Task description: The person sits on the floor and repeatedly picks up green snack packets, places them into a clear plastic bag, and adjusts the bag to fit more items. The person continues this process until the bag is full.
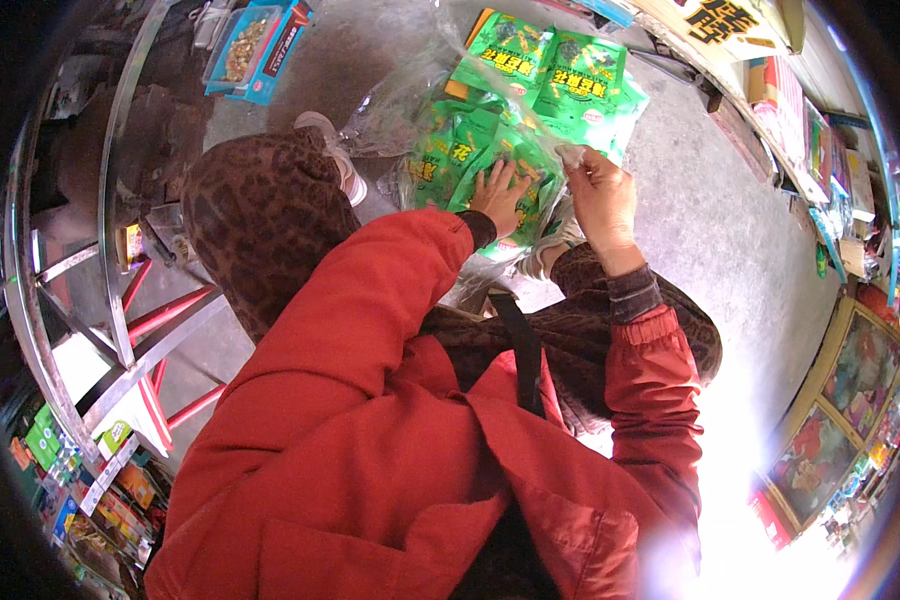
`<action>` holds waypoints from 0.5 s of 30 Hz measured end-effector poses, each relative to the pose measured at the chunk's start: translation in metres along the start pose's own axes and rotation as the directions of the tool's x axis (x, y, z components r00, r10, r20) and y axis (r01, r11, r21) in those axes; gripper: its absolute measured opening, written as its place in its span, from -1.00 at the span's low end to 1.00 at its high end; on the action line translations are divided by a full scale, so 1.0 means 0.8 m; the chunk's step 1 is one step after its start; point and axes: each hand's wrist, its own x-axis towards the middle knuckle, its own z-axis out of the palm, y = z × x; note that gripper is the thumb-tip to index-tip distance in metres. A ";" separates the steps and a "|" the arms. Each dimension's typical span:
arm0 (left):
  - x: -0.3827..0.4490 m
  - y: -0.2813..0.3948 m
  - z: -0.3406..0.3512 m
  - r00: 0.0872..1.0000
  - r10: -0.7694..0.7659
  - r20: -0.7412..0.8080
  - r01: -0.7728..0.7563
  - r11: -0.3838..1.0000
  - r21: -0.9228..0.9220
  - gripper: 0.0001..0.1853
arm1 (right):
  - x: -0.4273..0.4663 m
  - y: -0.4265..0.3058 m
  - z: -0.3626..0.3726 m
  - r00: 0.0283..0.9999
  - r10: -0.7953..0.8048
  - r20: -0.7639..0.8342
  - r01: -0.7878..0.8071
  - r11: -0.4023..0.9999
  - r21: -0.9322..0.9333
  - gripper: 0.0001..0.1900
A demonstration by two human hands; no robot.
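My left hand [499, 199] lies with its fingers spread on green snack packets [450, 154], which sit inside a large clear plastic bag [390, 112]. To the right, my right hand [601, 199] pinches a bunched edge of that bag between thumb and fingers. More green snack packets [577, 82] lie just beyond the bag's near part, printed sides up; the film makes it hard to tell which are inside. Orange-brown edges show beneath some of them. The bag rests low between my shoes, and my left forearm hides part of it.
A clear plastic tub [244, 52] of small pieces stands in a blue box at the back left. Metal shelving [112, 187] with red struts [169, 311] rises on my left. Loaded shelves [817, 161] line the right, above a yellow-framed cabinet [832, 412]. Concrete floor [690, 195] lies between.
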 end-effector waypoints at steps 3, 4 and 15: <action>-0.002 0.002 -0.013 0.998 -0.010 -0.054 0.010 1.000 0.003 -0.26 | -0.002 0.000 0.000 1.000 -0.019 -0.003 0.019 0.999 0.043 -0.86; -0.002 0.003 -0.018 1.000 -0.025 -0.009 0.024 1.000 -0.010 -0.26 | -0.001 0.000 -0.001 0.999 -0.047 0.019 0.046 0.999 0.021 -0.85; 0.029 -0.002 -0.056 0.992 -0.062 0.113 0.073 0.992 -0.102 -0.50 | 0.073 0.048 -0.067 0.931 -0.034 0.364 -0.126 0.904 0.408 -0.64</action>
